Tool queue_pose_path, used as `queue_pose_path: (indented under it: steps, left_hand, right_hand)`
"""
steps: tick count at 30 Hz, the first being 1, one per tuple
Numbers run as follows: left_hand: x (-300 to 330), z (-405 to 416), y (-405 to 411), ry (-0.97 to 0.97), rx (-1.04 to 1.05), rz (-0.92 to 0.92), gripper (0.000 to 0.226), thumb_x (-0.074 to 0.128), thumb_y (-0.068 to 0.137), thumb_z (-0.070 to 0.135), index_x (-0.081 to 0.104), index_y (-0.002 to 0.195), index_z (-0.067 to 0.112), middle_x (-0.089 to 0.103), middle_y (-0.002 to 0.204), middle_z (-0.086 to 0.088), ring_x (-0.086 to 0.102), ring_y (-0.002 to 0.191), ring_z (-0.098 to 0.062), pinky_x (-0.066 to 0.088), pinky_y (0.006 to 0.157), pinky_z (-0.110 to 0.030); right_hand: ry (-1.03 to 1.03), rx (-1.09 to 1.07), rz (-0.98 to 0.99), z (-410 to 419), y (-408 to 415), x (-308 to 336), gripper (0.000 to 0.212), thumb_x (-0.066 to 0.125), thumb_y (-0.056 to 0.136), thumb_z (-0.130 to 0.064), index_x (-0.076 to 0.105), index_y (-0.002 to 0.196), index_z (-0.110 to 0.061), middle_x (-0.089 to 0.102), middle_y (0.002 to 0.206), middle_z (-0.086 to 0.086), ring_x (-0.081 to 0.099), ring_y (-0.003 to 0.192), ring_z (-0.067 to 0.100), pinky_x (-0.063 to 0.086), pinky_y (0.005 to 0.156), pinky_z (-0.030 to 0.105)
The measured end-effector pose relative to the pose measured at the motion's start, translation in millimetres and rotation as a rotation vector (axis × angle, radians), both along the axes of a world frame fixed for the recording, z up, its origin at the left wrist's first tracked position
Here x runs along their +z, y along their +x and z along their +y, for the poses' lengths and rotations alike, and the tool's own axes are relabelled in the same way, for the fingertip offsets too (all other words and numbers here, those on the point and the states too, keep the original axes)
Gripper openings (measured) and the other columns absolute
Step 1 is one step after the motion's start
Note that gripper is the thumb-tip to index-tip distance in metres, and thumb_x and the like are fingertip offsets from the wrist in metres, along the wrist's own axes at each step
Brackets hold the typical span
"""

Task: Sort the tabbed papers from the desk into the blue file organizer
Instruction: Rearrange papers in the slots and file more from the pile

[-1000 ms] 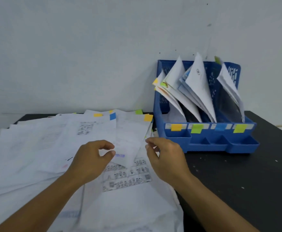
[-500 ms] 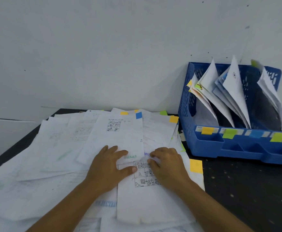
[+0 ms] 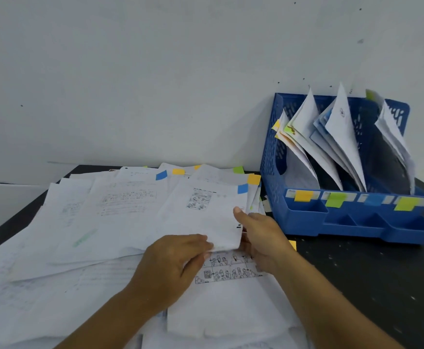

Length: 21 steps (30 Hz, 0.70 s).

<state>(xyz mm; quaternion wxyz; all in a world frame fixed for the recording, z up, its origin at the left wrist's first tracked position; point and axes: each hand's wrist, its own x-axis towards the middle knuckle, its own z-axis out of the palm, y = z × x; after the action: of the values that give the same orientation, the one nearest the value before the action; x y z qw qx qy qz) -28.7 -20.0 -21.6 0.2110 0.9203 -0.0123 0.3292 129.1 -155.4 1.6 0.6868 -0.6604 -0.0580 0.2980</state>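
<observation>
Soft even light, slight blur, wide-angle distortion

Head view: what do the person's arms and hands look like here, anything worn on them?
Both forearms are bare as far as the frame shows, with no sleeve in view. The left hand and right hand wear no gloves, and no watch, bracelet or ring shows on the wrists or fingers. No markings or bandages can be seen.
</observation>
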Motion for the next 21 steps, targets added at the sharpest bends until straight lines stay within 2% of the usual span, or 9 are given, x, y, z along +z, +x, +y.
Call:
queue_pose_path:
  steps: [3, 5, 7, 9, 13, 15, 17, 19, 21]
  left_hand:
    - [6, -7, -4, -0.053, 0.025, 0.132, 0.053, 0.051, 0.079, 0.076, 0.074, 0.105, 0.036, 0.064, 0.119, 0.023, 0.050, 0.117, 0.010, 0.040, 0.096, -0.015]
    - [15, -7, -5, -0.190, 0.114, 0.193, 0.069, 0.043, 0.071, 0.086, 0.069, 0.113, 0.038, 0.057, 0.126, 0.026, 0.042, 0.125, 0.009, 0.033, 0.104, -0.020]
    - [26, 0, -1, -0.304, 0.236, 0.216, 0.066, 0.052, 0.075, 0.076, 0.057, 0.128, 0.037, 0.050, 0.135, 0.022, 0.038, 0.131, 0.002, 0.029, 0.109, -0.023]
    - [39, 12, 6, -0.413, 0.357, 0.271, 0.069, 0.064, 0.082, 0.055, 0.041, 0.143, 0.032, 0.041, 0.147, 0.012, 0.035, 0.136, -0.009, 0.028, 0.111, -0.028]
    - [64, 30, 24, -0.790, 0.426, 0.348, 0.081, 0.068, 0.085, 0.046, 0.022, 0.151, 0.034, 0.034, 0.154, 0.003, 0.037, 0.138, -0.021, 0.034, 0.110, -0.040]
    - [72, 37, 32, -1.030, 0.377, 0.302, 0.074, 0.070, 0.084, 0.043, 0.034, 0.147, 0.031, 0.049, 0.143, -0.001, 0.052, 0.125, -0.025, 0.040, 0.106, -0.044]
    - [77, 43, 38, -1.205, 0.250, 0.280, 0.050, 0.070, 0.086, 0.035, 0.056, 0.132, 0.021, 0.068, 0.121, -0.003, 0.065, 0.108, -0.026, 0.046, 0.102, -0.048]
    - [82, 41, 43, -1.280, 0.104, 0.245, 0.031, 0.065, 0.090, 0.024, 0.066, 0.119, 0.015, 0.073, 0.110, -0.006, 0.070, 0.100, -0.027, 0.047, 0.100, -0.048]
    - [88, 34, 47, -1.240, 0.049, 0.221, 0.026, 0.065, 0.089, 0.019, 0.068, 0.115, 0.014, 0.073, 0.108, -0.006, 0.070, 0.099, -0.027, 0.047, 0.100, -0.048]
  right_hand:
    - [-0.001, 0.031, -0.030, -6, 1, -1, 0.020, 0.059, 0.098, -0.008, 0.066, 0.116, -0.003, 0.076, 0.103, 0.011, 0.073, 0.095, 0.030, 0.061, 0.081, 0.047]
    - [-0.001, 0.067, -0.071, -11, 3, 4, 0.019, 0.058, 0.098, -0.004, 0.067, 0.114, -0.008, 0.077, 0.100, 0.009, 0.073, 0.095, 0.028, 0.059, 0.085, 0.052]
    - [-0.001, 0.094, -0.110, -18, 5, 12, 0.020, 0.058, 0.097, -0.003, 0.067, 0.112, -0.013, 0.077, 0.098, 0.006, 0.074, 0.091, 0.024, 0.061, 0.079, 0.045]
    - [0.014, 0.130, -0.128, -25, 4, 21, 0.021, 0.059, 0.097, -0.003, 0.068, 0.113, -0.014, 0.077, 0.101, 0.006, 0.074, 0.090, 0.022, 0.061, 0.071, 0.034]
    - [0.044, 0.210, -0.165, -41, 1, 36, 0.025, 0.059, 0.097, -0.005, 0.068, 0.118, -0.014, 0.076, 0.106, 0.003, 0.073, 0.097, 0.021, 0.059, 0.078, 0.034]
    - [0.062, 0.238, -0.185, -50, 1, 45, 0.025, 0.058, 0.097, -0.005, 0.068, 0.118, -0.015, 0.076, 0.108, 0.002, 0.073, 0.099, 0.021, 0.058, 0.082, 0.036]
    - [0.071, 0.260, -0.203, -60, 0, 54, 0.024, 0.058, 0.097, -0.007, 0.069, 0.116, -0.016, 0.075, 0.110, 0.002, 0.072, 0.101, 0.022, 0.057, 0.087, 0.039]
    - [0.063, 0.253, -0.226, -71, 1, 62, 0.022, 0.059, 0.097, -0.009, 0.070, 0.114, -0.017, 0.075, 0.109, 0.003, 0.071, 0.103, 0.025, 0.057, 0.092, 0.043]
    - [0.044, 0.199, -0.272, -81, 2, 71, 0.018, 0.061, 0.097, -0.018, 0.071, 0.111, -0.018, 0.076, 0.106, 0.003, 0.072, 0.100, 0.025, 0.058, 0.091, 0.044]
